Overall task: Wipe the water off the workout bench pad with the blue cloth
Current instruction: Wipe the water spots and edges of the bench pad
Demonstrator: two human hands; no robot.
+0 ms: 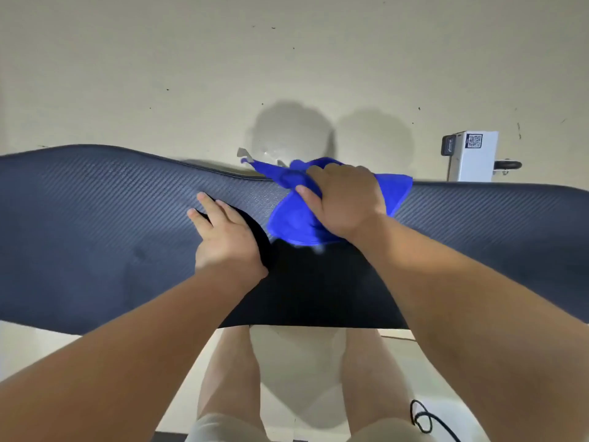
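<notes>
A long dark bench pad [95, 237] with a woven texture runs across the whole view from left to right. My right hand [342, 202] is closed on a bunched blue cloth [291, 218] and presses it onto the pad near its far edge, right of centre. One corner of the cloth hangs over the pad's far side. My left hand [224, 237] rests flat on the pad just left of the cloth, fingers spread, holding nothing. I cannot make out any water drops on the pad.
Beyond the pad lies a pale floor [159, 74] with small dark specks. A white box with a QR label [473, 156] stands at the far right. A black cable [424, 419] loops on the floor near my legs [229, 378].
</notes>
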